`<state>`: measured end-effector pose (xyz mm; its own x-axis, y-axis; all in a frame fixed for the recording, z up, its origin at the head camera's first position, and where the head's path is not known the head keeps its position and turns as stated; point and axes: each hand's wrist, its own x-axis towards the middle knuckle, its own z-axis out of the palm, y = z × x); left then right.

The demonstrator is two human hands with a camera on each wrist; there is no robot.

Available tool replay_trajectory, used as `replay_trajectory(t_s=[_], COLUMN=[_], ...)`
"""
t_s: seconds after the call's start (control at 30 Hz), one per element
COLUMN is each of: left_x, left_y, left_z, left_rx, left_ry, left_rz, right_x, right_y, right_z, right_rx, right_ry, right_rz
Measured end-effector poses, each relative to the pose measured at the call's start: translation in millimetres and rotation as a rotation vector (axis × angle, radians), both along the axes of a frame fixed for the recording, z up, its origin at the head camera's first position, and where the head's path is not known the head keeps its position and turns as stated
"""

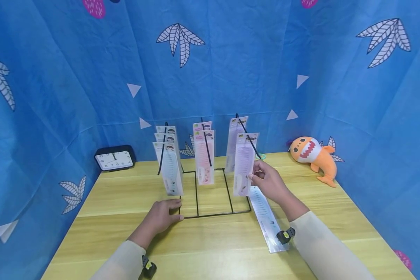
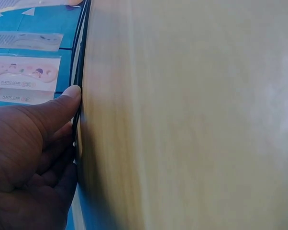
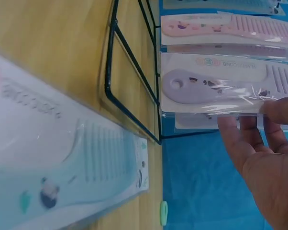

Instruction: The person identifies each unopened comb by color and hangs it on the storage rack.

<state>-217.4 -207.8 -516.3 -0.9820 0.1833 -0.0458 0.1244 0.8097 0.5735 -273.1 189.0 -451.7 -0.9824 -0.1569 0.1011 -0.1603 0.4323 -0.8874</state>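
A black wire rack (image 1: 213,214) stands on the wooden table (image 1: 213,249) with three slanted hooks, each hung with packaged combs. My right hand (image 1: 257,177) pinches the side of the front purple comb pack (image 1: 244,163) hanging on the right hook. The right wrist view shows those fingers (image 3: 259,143) on the edge of that pack (image 3: 211,88). My left hand (image 1: 173,212) rests flat on the table and touches the rack's front left corner. In the left wrist view its thumb (image 2: 70,96) lies against the base wire (image 2: 80,57). A blue comb pack (image 1: 266,217) lies flat beside the rack.
A black clock (image 1: 114,158) leans at the back left of the table. An orange shark toy (image 1: 313,155) sits at the back right. A small green ring (image 1: 262,156) lies behind the rack. Blue patterned cloth (image 1: 231,58) walls in the table on three sides.
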Motion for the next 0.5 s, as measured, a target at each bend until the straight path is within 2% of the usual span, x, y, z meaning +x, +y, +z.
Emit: replay_trajectory(t_s=[0.5], left_x=[-2.1], left_y=[0.0], left_z=[-1.6], left_rx=[-0.001], left_ry=[-0.010], left_rz=[0.007], right_x=[-31.3], right_y=[-10.2], right_z=[-1.2], right_rx=[-0.104], right_ry=[0.039], right_rz=[-0.055])
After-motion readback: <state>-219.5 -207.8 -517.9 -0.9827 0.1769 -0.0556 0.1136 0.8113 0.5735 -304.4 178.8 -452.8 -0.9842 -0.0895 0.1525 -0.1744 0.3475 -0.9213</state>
